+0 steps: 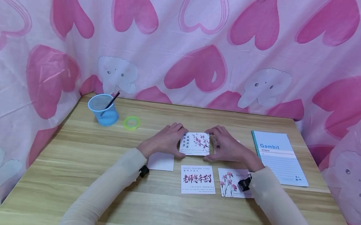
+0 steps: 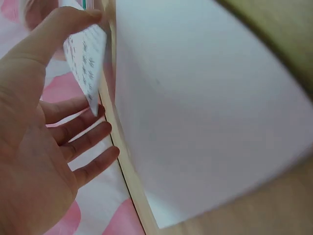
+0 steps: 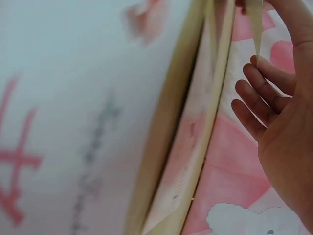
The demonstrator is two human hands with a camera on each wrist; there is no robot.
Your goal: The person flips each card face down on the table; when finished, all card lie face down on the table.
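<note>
Between both hands, a small white card (image 1: pixel 195 144) with pink blossom branches and dark writing is raised. My left hand (image 1: pixel 165 139) grips its left edge, and my right hand (image 1: pixel 227 147) grips its right edge. In the left wrist view the thumb and fingertips pinch the card (image 2: pixel 85 61), whose lined print shows. The right wrist view has the card (image 3: pixel 255 24) nearly edge-on at the fingertips. Under my left wrist lies a plain white card (image 1: pixel 161 161). Another card (image 1: pixel 216 148) is mostly hidden behind my right hand. Nearer lie a red-lettered card (image 1: pixel 198 179) and a pink-flower card (image 1: pixel 228 183).
A blue mesh cup (image 1: pixel 104 111) with a dark pen (image 1: pixel 113 100) stands at the back left. Beside it lies a yellow-green tape roll (image 1: pixel 132 123). A notebook (image 1: pixel 280 159) is on the right. A heart-patterned curtain (image 1: pixel 159 54) surrounds the wooden table (image 1: pixel 147 208).
</note>
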